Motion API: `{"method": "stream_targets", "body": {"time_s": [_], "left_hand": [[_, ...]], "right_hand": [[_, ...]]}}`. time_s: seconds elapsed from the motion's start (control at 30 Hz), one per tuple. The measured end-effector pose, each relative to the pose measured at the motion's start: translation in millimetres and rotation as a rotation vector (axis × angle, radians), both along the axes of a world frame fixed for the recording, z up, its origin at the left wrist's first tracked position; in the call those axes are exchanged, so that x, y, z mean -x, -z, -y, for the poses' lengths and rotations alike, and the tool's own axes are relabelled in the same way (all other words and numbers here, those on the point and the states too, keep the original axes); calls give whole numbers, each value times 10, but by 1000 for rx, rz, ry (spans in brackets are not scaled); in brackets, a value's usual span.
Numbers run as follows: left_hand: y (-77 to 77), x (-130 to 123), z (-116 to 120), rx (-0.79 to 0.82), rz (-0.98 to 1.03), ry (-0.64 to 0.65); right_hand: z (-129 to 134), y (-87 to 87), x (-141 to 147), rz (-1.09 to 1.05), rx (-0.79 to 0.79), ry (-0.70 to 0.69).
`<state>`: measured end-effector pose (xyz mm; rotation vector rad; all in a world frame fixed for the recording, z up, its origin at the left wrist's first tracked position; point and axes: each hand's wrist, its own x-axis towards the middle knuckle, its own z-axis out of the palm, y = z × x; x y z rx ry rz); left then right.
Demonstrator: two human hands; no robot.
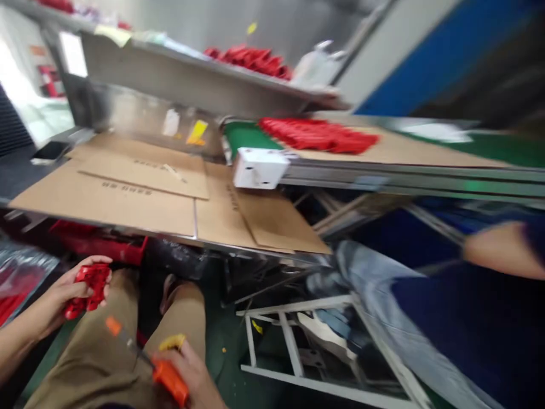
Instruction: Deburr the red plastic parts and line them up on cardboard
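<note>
Several red parts (94, 284) are held in my left hand (70, 292), above my left thigh. My right hand (189, 372), with something yellow on a finger, grips an orange-handled tool (170, 382) over my lap. The tool's thin dark shaft points up and left to an orange end between the hands. Blur hides the tool's exact kind.
Flat cardboard (114, 199) covers the bench in front. Red parts lie on the conveyor (247, 135) side and on the upper shelf (170, 48). A phone (51, 152) rests at left. A seated person (460, 329) and a metal frame (292, 343) are at right.
</note>
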<state>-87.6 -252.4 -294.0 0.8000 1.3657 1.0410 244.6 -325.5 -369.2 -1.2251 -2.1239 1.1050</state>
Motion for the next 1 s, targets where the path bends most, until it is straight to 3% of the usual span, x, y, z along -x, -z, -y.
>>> {"method": "stream_targets", "body": {"time_s": [0.07,0.17,0.33,0.43,0.63,1.0], "left_hand": [[196,113,218,7,73,-141],[408,274,439,-17,62,-240],[483,522,604,-90,80,-259],[517,588,654,-143,106,-248],[575,606,736,-243,223,-183],[393,626,756,-316,371,-141]], "right_hand": [[-70,-105,140,0,54,-114],[-155,-362,422,188,106,-130],[-231,-866,829,472,231,-187],[-304,-1060,963,554,257,-238],[-441,-1168,1069,647,260,-232],[-450,-1243,1101,666,264,-206]]}}
